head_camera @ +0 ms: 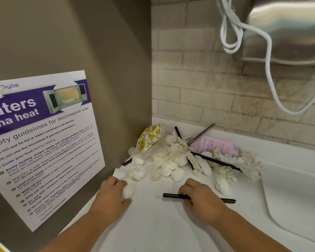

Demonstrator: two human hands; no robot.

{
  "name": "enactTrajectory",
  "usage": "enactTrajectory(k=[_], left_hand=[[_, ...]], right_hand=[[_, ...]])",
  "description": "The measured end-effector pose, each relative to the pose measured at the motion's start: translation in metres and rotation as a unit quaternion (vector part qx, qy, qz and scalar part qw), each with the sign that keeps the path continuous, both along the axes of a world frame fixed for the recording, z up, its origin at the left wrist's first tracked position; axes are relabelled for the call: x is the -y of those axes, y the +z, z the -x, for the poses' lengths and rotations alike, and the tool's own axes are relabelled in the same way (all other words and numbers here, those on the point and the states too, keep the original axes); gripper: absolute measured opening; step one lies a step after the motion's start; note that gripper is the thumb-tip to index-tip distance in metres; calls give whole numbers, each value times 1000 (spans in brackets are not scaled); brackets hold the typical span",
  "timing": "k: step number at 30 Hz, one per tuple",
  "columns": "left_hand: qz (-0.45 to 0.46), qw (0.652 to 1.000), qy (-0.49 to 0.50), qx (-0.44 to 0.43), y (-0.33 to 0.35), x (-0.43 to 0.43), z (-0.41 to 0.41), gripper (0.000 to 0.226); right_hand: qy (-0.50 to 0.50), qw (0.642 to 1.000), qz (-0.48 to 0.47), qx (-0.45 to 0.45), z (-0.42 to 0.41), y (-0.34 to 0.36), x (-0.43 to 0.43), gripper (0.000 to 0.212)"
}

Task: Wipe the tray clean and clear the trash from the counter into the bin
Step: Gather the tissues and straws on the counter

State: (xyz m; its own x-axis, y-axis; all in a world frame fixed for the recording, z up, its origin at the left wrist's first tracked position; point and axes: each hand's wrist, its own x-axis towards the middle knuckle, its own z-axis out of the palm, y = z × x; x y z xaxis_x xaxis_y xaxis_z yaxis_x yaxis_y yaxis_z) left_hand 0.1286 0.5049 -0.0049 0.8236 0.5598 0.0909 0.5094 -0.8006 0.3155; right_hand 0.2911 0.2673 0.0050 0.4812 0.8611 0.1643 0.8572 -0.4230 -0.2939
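The black straw (171, 195) lay left-to-right across the counter (162, 226), with the right hand (200, 199) curled over its middle. The left hand (111, 193) gripped a tissue ball (128, 192). The trash pile (178, 157) sat beyond both, in the back corner.

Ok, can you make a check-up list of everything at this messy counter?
Surface: white counter, trash heaped in its back corner.
Job's things: crumpled tissues, black straws, pink bottle lying on its side, smiley wrapper; tray and bin not seen.
Clutter: nothing seen beyond the trash.
Hands: left hand grips a tissue wad; right hand holds a loose straw.
Cables: white cable hangs looped from a metal appliance.
Surroundings: microwave poster at left, tiled wall behind, sink at right.
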Motion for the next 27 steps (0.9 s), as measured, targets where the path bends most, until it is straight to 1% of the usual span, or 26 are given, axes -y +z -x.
enactTrajectory(k=[4, 7, 9, 10, 12, 13, 15, 18, 21, 23, 27], left_hand=[[33, 998, 1, 54, -4, 2, 5, 50], [62, 994, 0, 89, -1, 4, 8, 40], [93, 990, 13, 109, 4, 7, 8, 33], [111, 987, 20, 118, 7, 8, 8, 30], [130, 980, 19, 148, 11, 10, 7, 27], [140, 976, 15, 164, 13, 10, 7, 30], [165, 966, 12, 198, 20, 12, 7, 44], [186, 954, 11, 236, 31, 11, 6, 53], [201, 945, 13, 256, 40, 9, 8, 45], [211, 941, 12, 264, 45, 10, 10, 41], [202, 942, -4, 266, 54, 18, 15, 39]], right_hand=[[-19, 994, -92, -51, 2, 14, -2, 23], [-59, 981, -181, -34, -2, 31, -2, 20], [-93, 973, -208, -17, -10, 40, 1, 21], [-115, 973, -201, -10, -16, 41, 5, 24], [-183, 974, -130, -10, -31, 39, 15, 33], [-223, 972, -76, -16, -38, 35, 21, 38], [-276, 961, 19, -19, -48, 27, 35, 45], [-292, 952, 91, -26, -51, 16, 49, 45], [-298, 948, 104, -46, -47, 5, 54, 42], [-299, 949, 90, -47, -44, 1, 56, 37], [-295, 952, 63, -47, -38, 1, 55, 22]])
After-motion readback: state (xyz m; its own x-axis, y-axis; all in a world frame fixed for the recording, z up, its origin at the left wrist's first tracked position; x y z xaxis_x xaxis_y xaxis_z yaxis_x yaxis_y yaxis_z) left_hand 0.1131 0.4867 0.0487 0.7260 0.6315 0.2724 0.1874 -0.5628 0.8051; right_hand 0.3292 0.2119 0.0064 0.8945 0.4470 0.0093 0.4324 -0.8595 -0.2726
